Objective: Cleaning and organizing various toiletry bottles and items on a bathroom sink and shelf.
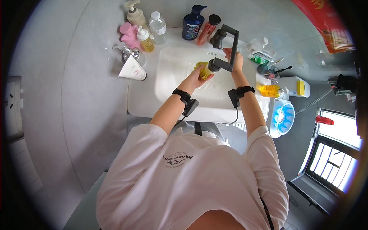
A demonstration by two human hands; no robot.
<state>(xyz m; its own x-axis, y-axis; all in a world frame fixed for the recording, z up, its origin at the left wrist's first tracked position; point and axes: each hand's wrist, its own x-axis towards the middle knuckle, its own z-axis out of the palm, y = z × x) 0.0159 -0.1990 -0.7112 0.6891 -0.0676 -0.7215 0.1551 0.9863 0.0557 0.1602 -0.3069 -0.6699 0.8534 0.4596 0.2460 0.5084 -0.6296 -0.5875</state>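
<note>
In the white washbasin [184, 99], my left hand [196, 79] is closed around a yellow, crumpled, sponge-like thing [203, 71]. It sits right under the mouth of the black jointed tap [234, 46], whose outlet hides part of it. Water seems to lie on the basin floor around it. My right hand [237, 61] reaches up behind the spout, its fingers beside the tap's base. The spout covers part of those fingers, so their grip does not show. Black straps with small boxes are on both my wrists.
Along the left rim stand a white tube [132, 69], a yellow pump bottle [145, 40] and a clear bottle [157, 27]. Behind the basin are a dark blue pump bottle [193, 23] and a red bottle [209, 30]. An orange-yellow bottle [270, 91] and a blue-white basin [284, 117] are at right.
</note>
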